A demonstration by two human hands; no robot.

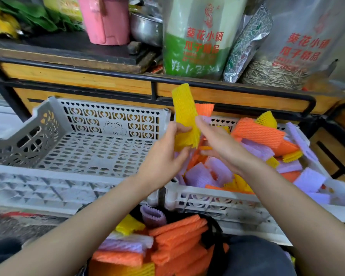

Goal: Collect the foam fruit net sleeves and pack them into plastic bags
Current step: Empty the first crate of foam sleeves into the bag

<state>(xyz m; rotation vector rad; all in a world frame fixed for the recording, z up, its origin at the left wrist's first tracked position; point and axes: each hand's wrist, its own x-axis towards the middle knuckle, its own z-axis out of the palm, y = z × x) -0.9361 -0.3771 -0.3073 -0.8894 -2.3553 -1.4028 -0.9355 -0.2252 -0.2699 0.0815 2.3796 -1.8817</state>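
Overhead, a wooden counter (pixel 108 80) with a black metal rail runs across the view. Two grey plastic crates stand side by side against its front, both with pierced lattice walls. The left crate (pixel 48 176) shows its grid floor. The right crate (pixel 217 202) holds a loose heap of foam sleeves (pixel 259 134), ribbed mesh pieces in orange, purple and yellow, too tangled to count.

On the counter's right end stand three bags. Two are tall seed bags with red lettering, one green and white (pixel 195 36) and one clear (pixel 299 46) with striped seeds at its bottom. A silvery patterned pouch (pixel 247 42) leans between them. A pink container (pixel 106 20) and a metal pot (pixel 145 28) sit further left, both cut off by the top edge.

At the bottom edge, just before the crates, a black bag (pixel 213 232) holds flattened sleeves (pixel 177 242) in rough stacks, partly hidden by the forearms.

The left hand (pixel 163 156) pinches one yellow sleeve (pixel 185 114) by its lower half, thumb in front and fingers curled behind, holding it upright above the seam between the crates. The right hand (pixel 221 144) lays fairly straight fingers on that sleeve's right edge. Whether it grips anything is unclear. One orange sleeve (pixel 204 109) peeks up behind the yellow one, with its lower part hidden.
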